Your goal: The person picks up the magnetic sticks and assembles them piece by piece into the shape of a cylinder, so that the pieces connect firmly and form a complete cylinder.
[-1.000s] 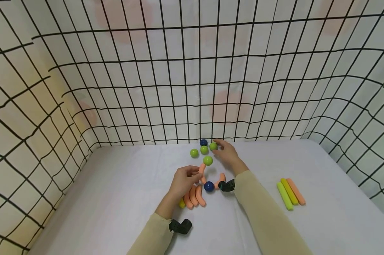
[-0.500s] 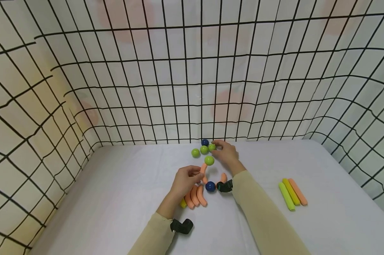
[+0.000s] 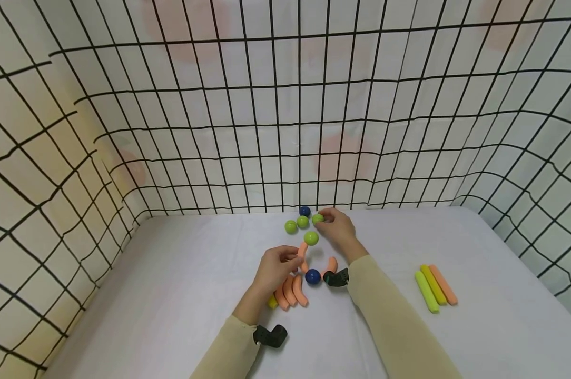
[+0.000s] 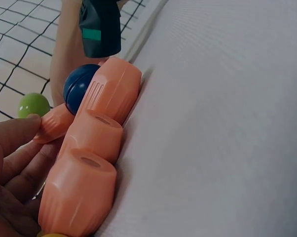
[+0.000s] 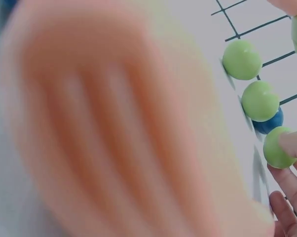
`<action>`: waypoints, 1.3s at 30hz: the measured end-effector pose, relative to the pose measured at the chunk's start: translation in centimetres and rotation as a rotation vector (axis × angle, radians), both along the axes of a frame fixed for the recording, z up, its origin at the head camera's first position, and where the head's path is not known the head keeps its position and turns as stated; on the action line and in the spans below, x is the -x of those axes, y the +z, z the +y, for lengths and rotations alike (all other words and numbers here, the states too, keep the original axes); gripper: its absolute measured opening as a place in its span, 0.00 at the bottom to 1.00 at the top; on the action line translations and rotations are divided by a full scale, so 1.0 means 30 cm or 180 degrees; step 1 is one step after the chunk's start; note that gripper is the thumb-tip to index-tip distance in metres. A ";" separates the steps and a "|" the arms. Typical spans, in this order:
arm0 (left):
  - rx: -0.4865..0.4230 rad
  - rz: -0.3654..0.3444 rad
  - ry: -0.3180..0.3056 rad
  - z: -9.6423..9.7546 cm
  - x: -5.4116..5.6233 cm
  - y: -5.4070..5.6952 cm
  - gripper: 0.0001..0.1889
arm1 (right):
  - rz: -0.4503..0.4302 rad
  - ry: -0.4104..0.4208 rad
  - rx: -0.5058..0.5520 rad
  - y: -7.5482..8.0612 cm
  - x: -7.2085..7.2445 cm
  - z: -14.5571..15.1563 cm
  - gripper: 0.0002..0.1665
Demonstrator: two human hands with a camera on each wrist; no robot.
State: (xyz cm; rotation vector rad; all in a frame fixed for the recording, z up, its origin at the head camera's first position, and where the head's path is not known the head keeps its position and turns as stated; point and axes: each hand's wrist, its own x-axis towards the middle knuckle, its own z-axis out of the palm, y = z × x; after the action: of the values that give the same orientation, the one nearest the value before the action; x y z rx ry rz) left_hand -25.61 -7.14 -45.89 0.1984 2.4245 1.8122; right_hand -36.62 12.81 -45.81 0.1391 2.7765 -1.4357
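Walls (image 3: 247, 105) of pale cloth, crossed by black grid lines, stand behind and to both sides of a white table (image 3: 181, 295). Over it reach two beige sleeves (image 3: 399, 321), each with a black camera (image 3: 270, 336) at the wrist. The left hand (image 3: 274, 268), near the middle, pinches a pink curve (image 3: 302, 256) between thumb and fingers. The right hand (image 3: 336, 227), farther back, pinches a green ball (image 3: 317, 218) near the rear wall; whether that ball touches the table I cannot tell.

Well off to the right lie three straight sticks side by side: lime (image 3: 426, 292), yellow (image 3: 433, 285) and pink (image 3: 443, 285). Three spare curves (image 3: 299, 291), also pink, form a row just beside the left hand, with a yellow piece (image 3: 272, 302) at the end, mostly hidden by that hand. One more curve (image 3: 332, 263) is partly covered by the right wrist's camera.

Smallest are the balls. A blue ball (image 3: 313, 277) sits between that curve and the pinched one, whose far end meets another green ball (image 3: 311, 238). At the back, two loose green balls (image 3: 291, 227) lie near a second blue ball (image 3: 305, 211).
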 end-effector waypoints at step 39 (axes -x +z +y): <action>0.1088 0.0556 -0.0055 0.052 -0.038 0.037 0.14 | 0.0216 -0.0089 0.0604 0.003 -0.294 0.139 0.25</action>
State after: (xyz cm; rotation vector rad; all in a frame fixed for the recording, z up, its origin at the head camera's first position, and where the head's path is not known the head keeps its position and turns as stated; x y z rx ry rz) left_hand -24.48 -5.59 -44.78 0.3569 2.7923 1.3944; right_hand -27.79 17.00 -45.72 0.1291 2.6799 -1.7316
